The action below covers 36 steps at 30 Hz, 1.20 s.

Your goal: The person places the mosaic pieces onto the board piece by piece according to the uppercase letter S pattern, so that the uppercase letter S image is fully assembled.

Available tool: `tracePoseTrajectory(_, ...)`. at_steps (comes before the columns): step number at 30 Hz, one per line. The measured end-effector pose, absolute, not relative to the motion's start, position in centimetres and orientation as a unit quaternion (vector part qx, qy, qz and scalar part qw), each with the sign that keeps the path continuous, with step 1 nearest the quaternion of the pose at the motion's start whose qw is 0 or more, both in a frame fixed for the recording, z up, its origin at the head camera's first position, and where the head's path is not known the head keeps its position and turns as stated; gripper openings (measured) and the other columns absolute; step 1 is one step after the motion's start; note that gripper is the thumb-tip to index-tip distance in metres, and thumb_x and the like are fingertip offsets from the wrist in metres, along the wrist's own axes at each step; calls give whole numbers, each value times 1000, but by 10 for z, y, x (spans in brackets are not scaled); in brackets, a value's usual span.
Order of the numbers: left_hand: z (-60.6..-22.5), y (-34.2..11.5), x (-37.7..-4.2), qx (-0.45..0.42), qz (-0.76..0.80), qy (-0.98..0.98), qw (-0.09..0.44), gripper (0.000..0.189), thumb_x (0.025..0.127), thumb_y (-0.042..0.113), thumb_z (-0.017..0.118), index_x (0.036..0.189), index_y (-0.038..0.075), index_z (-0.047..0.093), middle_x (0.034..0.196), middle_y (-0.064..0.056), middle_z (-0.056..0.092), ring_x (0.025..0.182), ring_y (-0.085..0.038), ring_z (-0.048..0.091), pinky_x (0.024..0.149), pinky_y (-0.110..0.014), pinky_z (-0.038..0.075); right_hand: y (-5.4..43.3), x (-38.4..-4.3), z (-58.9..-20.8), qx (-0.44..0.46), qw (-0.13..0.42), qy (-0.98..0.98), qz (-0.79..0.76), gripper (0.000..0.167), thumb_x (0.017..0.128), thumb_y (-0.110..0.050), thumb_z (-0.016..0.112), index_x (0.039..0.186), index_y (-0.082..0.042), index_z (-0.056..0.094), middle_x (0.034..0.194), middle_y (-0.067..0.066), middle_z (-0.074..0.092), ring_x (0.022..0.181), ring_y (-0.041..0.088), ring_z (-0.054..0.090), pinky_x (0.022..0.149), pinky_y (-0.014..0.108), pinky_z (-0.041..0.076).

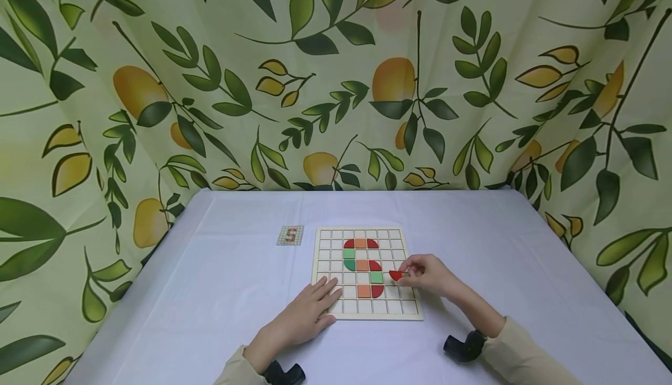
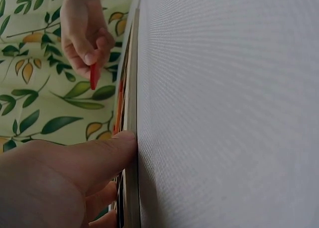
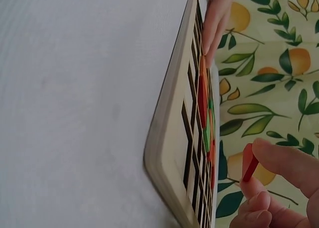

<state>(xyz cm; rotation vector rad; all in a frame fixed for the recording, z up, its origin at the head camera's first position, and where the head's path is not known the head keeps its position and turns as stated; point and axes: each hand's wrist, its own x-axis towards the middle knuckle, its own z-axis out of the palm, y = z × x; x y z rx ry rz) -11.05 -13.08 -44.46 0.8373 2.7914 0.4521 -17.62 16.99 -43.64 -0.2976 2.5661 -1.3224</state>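
Observation:
A square wooden grid board (image 1: 378, 317) lies on the table, with red, orange and green tiles set in its cells in an S-like shape. My left hand (image 1: 300, 315) rests on the board's near left corner, fingers spread over the cells; in the left wrist view its thumb (image 2: 107, 150) touches the board's edge. Between thumb and fingertips, my right hand (image 1: 431, 274) pinches a red quarter-round tile (image 1: 395, 276) over the board's right side. The right wrist view shows this red tile (image 3: 248, 162) held apart from the board (image 3: 158, 160).
A small card (image 1: 290, 235) with an S pattern on a grid lies left of the board's far corner. White cloth (image 1: 210, 268) covers the table. Behind it hangs a curtain (image 1: 336, 111) printed with leaves and fruit. Black devices (image 1: 464, 347) sit at both wrists.

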Motion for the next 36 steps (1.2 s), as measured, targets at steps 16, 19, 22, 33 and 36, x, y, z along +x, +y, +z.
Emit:
tracePoseTrajectory(16,-446,-130,-112,275,144,945,98,53,98,33,51,147,16,41,160,-4,32,150,-29,27,119,-52,29,153,-174,-438,-149,134,867,-457,26,77,-12,79,93,3,67,66,-3,46,63,7,43,53,14,35)
tracePoseTrajectory(19,-446,-130,-112,276,144,945,97,53,98,33,51,147,16,41,160,-4,32,150,-29,27,119,-52,29,151,-174,-438,-152,136,866,-457,25,77,-12,79,93,3,67,66,-3,46,63,7,43,53,14,35)
tracePoseTrajectory(22,-447,-130,-112,276,141,946,97,53,98,33,51,147,16,41,160,-4,32,150,-29,27,119,-52,29,148,-173,-439,-147,138,867,-456,24,78,-13,79,93,1,67,66,-3,46,63,8,44,53,14,35)
tracePoseTrajectory(33,-448,-131,-113,273,146,945,102,54,98,34,51,148,17,40,160,-3,31,150,-28,26,120,-52,28,140,-172,-440,-166,133,863,-458,24,77,-13,80,92,1,67,66,-3,48,62,7,44,53,15,37)
tracePoseTrajectory(36,-448,-131,-113,272,146,946,101,54,98,34,52,148,17,41,160,-3,31,150,-28,26,120,-52,28,138,-172,-441,-177,134,860,-459,24,77,-13,79,92,2,67,65,-3,48,61,6,44,54,15,37)
